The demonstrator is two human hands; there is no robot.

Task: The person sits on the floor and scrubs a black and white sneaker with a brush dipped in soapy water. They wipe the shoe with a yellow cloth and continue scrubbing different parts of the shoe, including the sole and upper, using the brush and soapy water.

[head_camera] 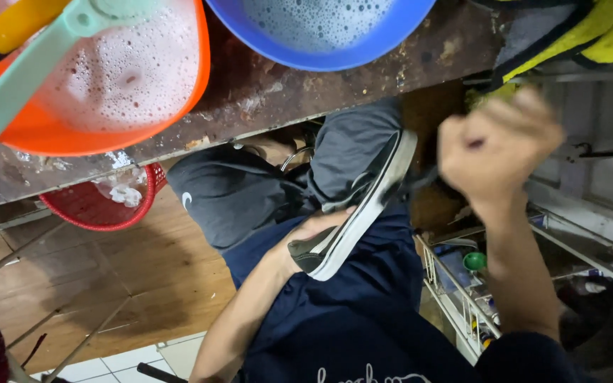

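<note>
Black canvas with a white rubber sole: the shoe (352, 213) sits over my lap, below the near edge of the rusty bench (264, 92), sole edge turned toward the camera, toe up toward the bench and heel down. My left hand (306, 237) cups the heel end from underneath, fingers wrapped around the back of the shoe and pressed against it. My right hand (494, 145) is raised just right of the toe, closed into a fist, blurred; a dark strand runs from it to the shoe, likely a lace, though I cannot tell for sure. Judgement on handling: light, upper soft and collapsible, sole stiff but flexing; probably wet and slick, given the suds nearby. Best hold looks like the firm heel counter or the sole rim, not the floppy upper. On the bench, an orange basin (108, 85) of foam at the left and a blue basin (321, 32) at the far edge. A red basket (101, 206) hangs below the bench at left, over a wooden floor (129, 284).
</note>
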